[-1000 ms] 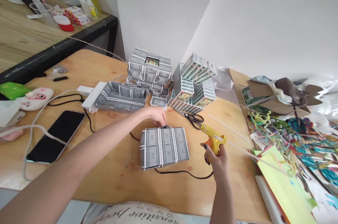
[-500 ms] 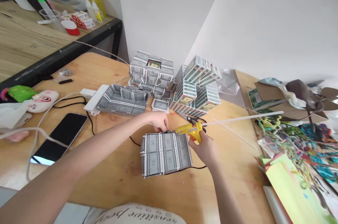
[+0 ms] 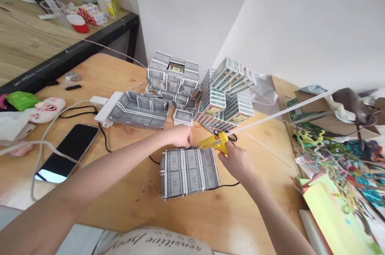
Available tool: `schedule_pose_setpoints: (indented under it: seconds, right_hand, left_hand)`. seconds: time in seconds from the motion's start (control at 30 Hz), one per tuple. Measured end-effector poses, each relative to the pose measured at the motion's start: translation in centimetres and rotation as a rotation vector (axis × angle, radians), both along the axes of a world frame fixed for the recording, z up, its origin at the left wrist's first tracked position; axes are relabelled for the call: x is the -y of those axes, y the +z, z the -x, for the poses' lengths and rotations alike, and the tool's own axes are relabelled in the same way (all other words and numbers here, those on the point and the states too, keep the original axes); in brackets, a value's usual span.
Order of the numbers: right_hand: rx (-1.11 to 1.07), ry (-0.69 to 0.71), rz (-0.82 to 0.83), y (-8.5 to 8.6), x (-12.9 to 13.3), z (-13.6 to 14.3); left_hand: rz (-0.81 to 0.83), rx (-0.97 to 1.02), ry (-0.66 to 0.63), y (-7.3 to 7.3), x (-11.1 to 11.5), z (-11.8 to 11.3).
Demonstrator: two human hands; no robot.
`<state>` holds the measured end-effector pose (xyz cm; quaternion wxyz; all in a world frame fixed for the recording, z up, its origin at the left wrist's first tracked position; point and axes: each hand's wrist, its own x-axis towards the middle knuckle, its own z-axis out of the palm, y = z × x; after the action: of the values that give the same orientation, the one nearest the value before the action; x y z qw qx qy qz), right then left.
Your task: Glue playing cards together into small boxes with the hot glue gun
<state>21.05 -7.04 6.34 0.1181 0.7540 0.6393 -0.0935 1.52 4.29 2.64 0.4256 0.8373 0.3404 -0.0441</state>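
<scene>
My right hand (image 3: 236,158) is wrapped round a yellow glue gun (image 3: 214,142), with a long white glue stick (image 3: 279,114) poking out of its back. The gun's tip is at the far edge of a box covered in grey patterned playing cards (image 3: 189,173). At that same edge, my left hand (image 3: 182,136) has its fingers closed; what they grip is hidden. Just beyond it lies a small stack of cards (image 3: 183,116). Black-handled scissors (image 3: 230,136) lie partly behind the gun.
A card-covered tray (image 3: 140,109) and a larger card structure (image 3: 173,76) stand at the back, left of stacked green-and-white card boxes (image 3: 225,94). A phone (image 3: 70,150) and cables lie left. Coloured pipe cleaners (image 3: 339,154) and paper (image 3: 331,211) lie right.
The glue gun has tilted, its glue stick now pointing more steeply up to the right. My right hand has shifted slightly right and up; my left hand stays at the box's far edge.
</scene>
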Motion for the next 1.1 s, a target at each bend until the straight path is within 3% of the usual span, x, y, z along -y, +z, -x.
schedule_pose_setpoints:
  seconds: [0.33, 0.6, 1.1]
  right_hand:
    - [0.03, -0.007, 0.003, -0.3, 0.8, 0.1]
    - [0.05, -0.012, -0.018, -0.8, 1.3, 0.1]
    - [-0.198, -0.109, -0.029, -2.2, 1.2, -0.3]
  left_hand:
    - [-0.129, 0.07, 0.021, 0.8, 2.1, 0.8]
    - [-0.068, 0.175, 0.155, -0.7, 3.8, 2.2]
    - [-0.054, 0.166, 0.136, -0.5, 3.9, 2.6]
